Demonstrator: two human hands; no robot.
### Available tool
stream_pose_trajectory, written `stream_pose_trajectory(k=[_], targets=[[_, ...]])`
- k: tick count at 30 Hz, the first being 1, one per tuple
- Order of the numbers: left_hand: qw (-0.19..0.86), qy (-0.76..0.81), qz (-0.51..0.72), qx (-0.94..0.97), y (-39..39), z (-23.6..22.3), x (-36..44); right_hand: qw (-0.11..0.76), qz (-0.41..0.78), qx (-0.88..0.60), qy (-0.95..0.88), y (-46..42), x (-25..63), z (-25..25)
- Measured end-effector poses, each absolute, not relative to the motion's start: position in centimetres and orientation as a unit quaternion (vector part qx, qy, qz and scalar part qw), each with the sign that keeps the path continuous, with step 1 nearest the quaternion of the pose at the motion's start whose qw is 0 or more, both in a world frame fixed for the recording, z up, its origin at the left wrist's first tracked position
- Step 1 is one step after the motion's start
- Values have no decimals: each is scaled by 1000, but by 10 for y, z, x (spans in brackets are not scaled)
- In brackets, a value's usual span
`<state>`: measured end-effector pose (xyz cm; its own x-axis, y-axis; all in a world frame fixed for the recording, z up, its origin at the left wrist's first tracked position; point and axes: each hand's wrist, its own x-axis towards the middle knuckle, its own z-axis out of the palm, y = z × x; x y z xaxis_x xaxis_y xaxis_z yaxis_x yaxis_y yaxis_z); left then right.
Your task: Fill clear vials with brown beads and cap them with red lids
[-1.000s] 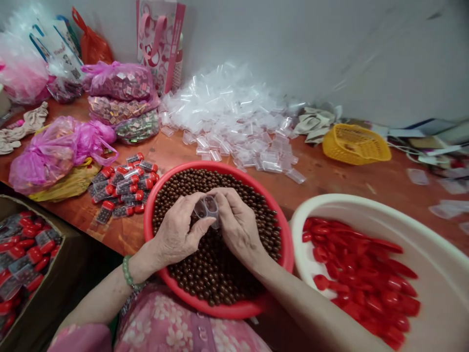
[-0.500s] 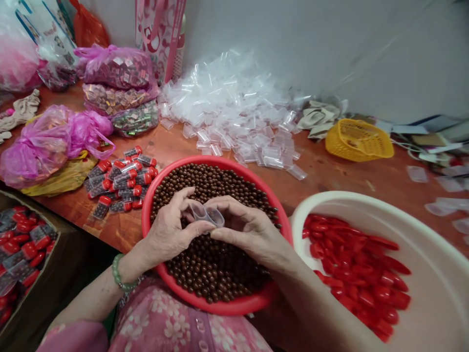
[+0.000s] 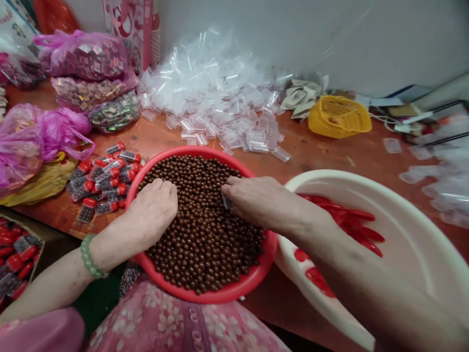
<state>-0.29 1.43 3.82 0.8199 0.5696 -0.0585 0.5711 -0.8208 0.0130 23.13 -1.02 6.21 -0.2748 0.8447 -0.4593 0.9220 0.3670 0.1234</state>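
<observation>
A red basin (image 3: 269, 254) full of small shiny brown balls (image 3: 198, 234) sits in front of me. My left hand (image 3: 156, 210) is closed at the left side of the balls, knuckles up; whatever its fingers hold is hidden beneath it. At the right side, my right hand (image 3: 252, 198) grips a small clear plastic container (image 3: 227, 201), mostly covered by the fingers and down among the balls. To the left lie filled containers with red caps (image 3: 106, 178). A heap of clear containers (image 3: 220, 98) is piled behind the basin.
On the right stands a white tub (image 3: 403, 234) with red caps (image 3: 351, 220), partly behind my right forearm. A yellow basket (image 3: 339, 117) is farther back. Pink bags (image 3: 88, 56) are stacked at back left. A box of filled containers (image 3: 18, 254) is at lower left.
My hands held two clear containers together above the basin's middle. They have moved apart and down to the balls, left hand leftward and right hand rightward. The view has shifted slightly.
</observation>
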Motion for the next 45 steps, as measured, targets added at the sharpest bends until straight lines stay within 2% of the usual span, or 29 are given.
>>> stream_pose_trajectory(k=[3, 7, 11, 17, 23, 26, 31, 36, 45], targets=[[-10, 223, -43, 974, 29, 34, -1, 246, -130, 541, 794, -2, 220, 62], [40, 161, -61, 984, 36, 32, 7, 233, -185, 519, 801, 5, 209, 53], [89, 157, -64, 982, 31, 20, 22, 180, -222, 522, 804, 6, 212, 40], [194, 250, -36, 948, 36, 7, 29, 62, -288, 543, 787, -2, 222, 26], [373, 309, 94, 870, 38, 5, 17, -199, -386, 526, 731, -14, 231, 14], [467, 323, 171, 805, 36, 9, 12, -253, -394, 518, 716, -19, 232, 14], [534, 311, 232, 751, 26, 24, 8, -286, -396, 524, 698, -24, 231, 12], [623, 308, 274, 665, 13, 27, 4, -284, -364, 543, 702, -25, 233, 1], [596, 321, 266, 686, 9, 21, 0, -233, -291, 558, 742, -21, 231, -12]])
